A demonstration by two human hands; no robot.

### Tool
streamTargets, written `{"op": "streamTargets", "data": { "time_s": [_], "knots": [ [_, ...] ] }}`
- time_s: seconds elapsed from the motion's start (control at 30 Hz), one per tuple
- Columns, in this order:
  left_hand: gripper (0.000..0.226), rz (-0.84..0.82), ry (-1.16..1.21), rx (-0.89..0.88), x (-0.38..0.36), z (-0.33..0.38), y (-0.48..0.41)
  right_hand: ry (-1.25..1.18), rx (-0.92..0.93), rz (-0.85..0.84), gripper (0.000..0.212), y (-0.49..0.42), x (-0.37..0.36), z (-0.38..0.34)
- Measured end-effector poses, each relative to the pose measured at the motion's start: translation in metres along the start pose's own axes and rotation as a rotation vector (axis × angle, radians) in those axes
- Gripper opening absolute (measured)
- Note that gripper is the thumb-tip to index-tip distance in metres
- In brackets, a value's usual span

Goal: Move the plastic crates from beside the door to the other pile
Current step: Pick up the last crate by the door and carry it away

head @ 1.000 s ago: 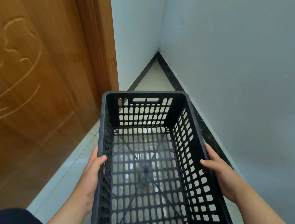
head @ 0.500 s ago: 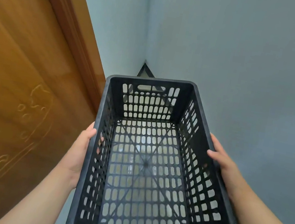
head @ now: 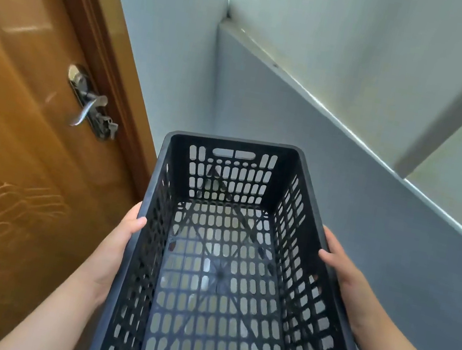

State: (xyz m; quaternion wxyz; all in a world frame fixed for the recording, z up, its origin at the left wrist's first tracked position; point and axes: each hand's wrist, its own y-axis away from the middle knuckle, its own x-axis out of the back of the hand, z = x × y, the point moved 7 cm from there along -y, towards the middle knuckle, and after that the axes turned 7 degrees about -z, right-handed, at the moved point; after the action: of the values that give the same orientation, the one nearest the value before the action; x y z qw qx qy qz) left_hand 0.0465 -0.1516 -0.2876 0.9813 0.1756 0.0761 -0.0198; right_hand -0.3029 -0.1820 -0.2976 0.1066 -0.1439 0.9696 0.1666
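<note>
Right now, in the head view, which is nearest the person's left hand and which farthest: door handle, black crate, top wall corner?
1. The black crate: the left hand grips its left rim.
2. The door handle: up and left, on the wooden door.
3. The top wall corner: highest up, beyond the crate's far end.

A glossy orange-brown wooden door [head: 9, 166] with carved lines fills the left, its metal lever handle [head: 85, 109] near the darker door frame [head: 93, 36]. Grey-blue walls [head: 167, 55] meet in a corner. A brightly lit ledge [head: 328, 108] runs along the right one, with paler wall above.
</note>
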Motion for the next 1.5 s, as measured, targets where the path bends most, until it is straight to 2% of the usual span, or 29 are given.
{"op": "streamTargets", "data": {
  "time_s": [0.17,0.27,0.4,0.47,0.57,0.63,0.7,0.8,0.93,1.07,1.27,1.5],
  "knots": [
    [0.043,-0.047,-0.05,-0.059,-0.015,0.094,0.036,0.061,0.069,0.018,0.049,0.028,-0.022,-0.09],
    [0.04,-0.004,-0.059,-0.133,-0.024,0.142,0.061,0.075,0.12,0.001,0.048,0.043,-0.034,-0.133],
    [0.037,0.02,-0.048,-0.16,-0.036,0.181,0.083,0.082,0.191,-0.029,0.046,0.055,-0.045,-0.168],
    [0.036,0.023,-0.054,-0.181,-0.037,0.195,0.088,0.109,0.211,-0.038,0.054,0.056,-0.043,-0.178],
    [0.039,-0.008,-0.033,-0.167,-0.043,0.204,0.096,0.119,0.239,-0.048,0.055,0.065,-0.043,-0.187],
    [0.039,-0.016,-0.041,-0.172,-0.045,0.21,0.099,0.129,0.229,0.011,0.064,0.073,-0.036,-0.187],
    [0.038,-0.044,-0.074,-0.176,-0.053,0.215,0.105,0.131,0.243,0.039,0.06,0.085,-0.036,-0.188],
    [0.039,-0.112,-0.15,-0.167,-0.083,0.228,0.13,0.169,0.23,0.167,0.067,0.121,-0.029,-0.187],
    [0.05,-0.231,-0.158,-0.175,-0.095,0.216,0.125,0.19,0.28,0.251,0.045,0.189,-0.032,-0.183],
    [0.056,-0.362,-0.16,-0.183,-0.124,0.215,0.138,0.218,0.305,0.366,0.045,0.262,-0.028,-0.176],
    [0.057,-0.563,-0.204,-0.176,-0.201,0.213,0.174,0.219,0.345,0.598,0.039,0.374,-0.019,-0.169],
    [0.049,-0.724,-0.233,-0.228,-0.303,0.207,0.25,0.154,0.414,0.711,0.039,0.511,0.003,-0.167]
  ]
}}
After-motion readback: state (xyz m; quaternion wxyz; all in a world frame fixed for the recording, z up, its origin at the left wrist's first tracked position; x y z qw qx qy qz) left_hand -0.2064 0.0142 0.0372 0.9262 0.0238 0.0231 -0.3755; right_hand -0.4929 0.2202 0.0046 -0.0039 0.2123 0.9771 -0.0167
